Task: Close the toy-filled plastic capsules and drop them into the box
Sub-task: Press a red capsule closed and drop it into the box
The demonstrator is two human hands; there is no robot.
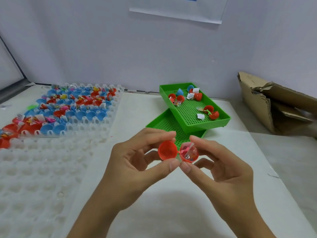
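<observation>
Red capsule point(178, 152) open, hinged halves side by side, above counter point(171, 212). Left hand point(135, 169) pinching empty half; right hand point(221, 170) pinching toy-filled half (clear wrapper showing). Cardboard box point(274, 107) far right.

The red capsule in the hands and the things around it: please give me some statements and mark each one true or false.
1. The red capsule is fully closed. False: its two halves are hinged open, toy visible in the right half.
2. Both the left hand and the right hand hold it. True.
3. The upper green tray holds only blue capsules. False: mostly red ones.
4. The cardboard box stands at the right. True.
5. The two green trays lie side by side. False: one rests on the other.
</observation>
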